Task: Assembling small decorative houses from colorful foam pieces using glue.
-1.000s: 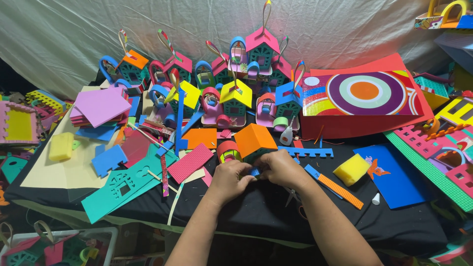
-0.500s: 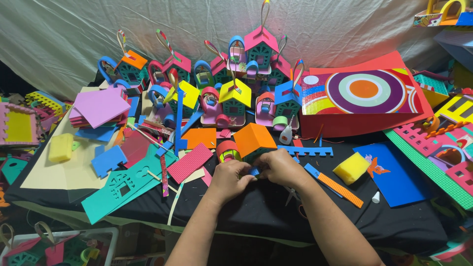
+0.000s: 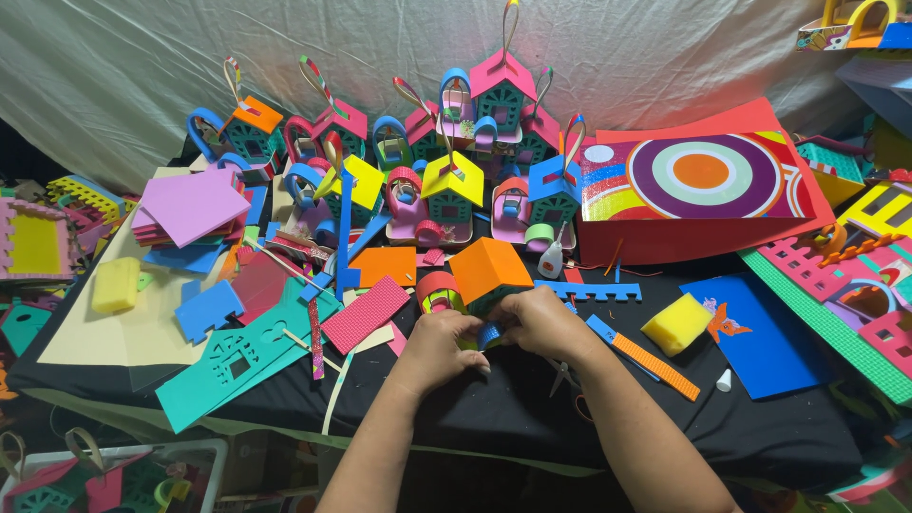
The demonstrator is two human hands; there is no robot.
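While both hands meet at the near middle of the black table [image 3: 532,418], the left hand [image 3: 439,350] and right hand [image 3: 541,323] pinch shut on the orange-roofed foam house [image 3: 486,275]; pressing its blue strip evenly seems wise.

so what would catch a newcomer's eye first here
Probably the crowd of bright foam houses at the back of the black table. Next, the red box with a bullseye pattern at right, then the left hand and right hand together on an orange-roofed foam house.
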